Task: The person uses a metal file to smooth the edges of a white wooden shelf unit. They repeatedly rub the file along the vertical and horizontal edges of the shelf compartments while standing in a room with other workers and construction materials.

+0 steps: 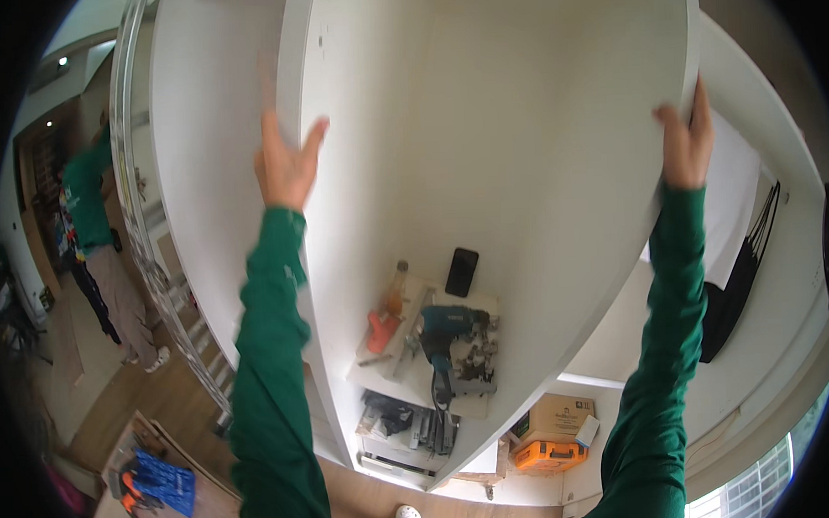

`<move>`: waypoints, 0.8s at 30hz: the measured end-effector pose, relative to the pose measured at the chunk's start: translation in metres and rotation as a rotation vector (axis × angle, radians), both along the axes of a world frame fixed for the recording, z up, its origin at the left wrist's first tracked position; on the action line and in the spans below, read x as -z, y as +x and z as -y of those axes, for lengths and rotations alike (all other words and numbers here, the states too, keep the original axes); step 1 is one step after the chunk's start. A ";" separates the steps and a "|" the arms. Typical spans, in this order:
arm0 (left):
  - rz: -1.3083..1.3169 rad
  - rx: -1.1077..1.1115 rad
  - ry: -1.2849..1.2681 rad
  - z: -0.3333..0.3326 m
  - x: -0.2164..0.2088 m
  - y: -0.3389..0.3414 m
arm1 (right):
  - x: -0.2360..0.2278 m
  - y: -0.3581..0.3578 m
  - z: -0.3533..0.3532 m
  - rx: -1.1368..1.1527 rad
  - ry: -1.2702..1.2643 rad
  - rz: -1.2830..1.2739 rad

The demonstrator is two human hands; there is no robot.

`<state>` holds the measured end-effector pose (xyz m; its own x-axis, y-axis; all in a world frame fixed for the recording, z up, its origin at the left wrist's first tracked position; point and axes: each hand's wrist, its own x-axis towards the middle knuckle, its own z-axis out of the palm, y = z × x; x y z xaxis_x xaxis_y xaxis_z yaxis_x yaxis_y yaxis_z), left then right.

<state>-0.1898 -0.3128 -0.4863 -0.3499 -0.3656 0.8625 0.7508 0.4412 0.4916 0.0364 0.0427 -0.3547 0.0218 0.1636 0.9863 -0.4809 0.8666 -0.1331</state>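
Observation:
A tall white cabinet stands open-fronted before me. My left hand is raised at its left panel's front edge, fingers stretched and thumb apart; the fingertips are blurred. At the right panel's front edge is my right hand, thumb on the inner side and straightened fingers on the outer. Contact with either panel is hard to tell. On a shelf low inside lie a teal and black cordless drill, a black phone, a bottle with an amber lower part, an orange-red item and metal hardware.
A metal ladder stands at the left, with a green-shirted person beyond it. A blue bag lies at lower left. An orange case and a cardboard box sit at lower right. A black bag hangs at right.

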 end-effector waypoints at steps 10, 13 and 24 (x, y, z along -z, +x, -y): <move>0.388 0.305 0.158 0.000 -0.019 0.037 | 0.037 0.010 0.012 -0.148 -0.391 0.161; 0.657 0.198 0.116 0.007 -0.026 0.039 | 0.038 0.011 0.014 0.092 -0.262 0.235; 0.722 0.190 0.015 0.022 -0.016 0.030 | 0.012 0.021 0.019 0.216 -0.072 0.296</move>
<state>-0.1602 -0.3346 -0.4699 -0.8856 -0.2522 0.3899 0.3019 0.3254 0.8961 0.0572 0.0237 -0.3670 -0.2214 0.2555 0.9411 -0.2191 0.9274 -0.3033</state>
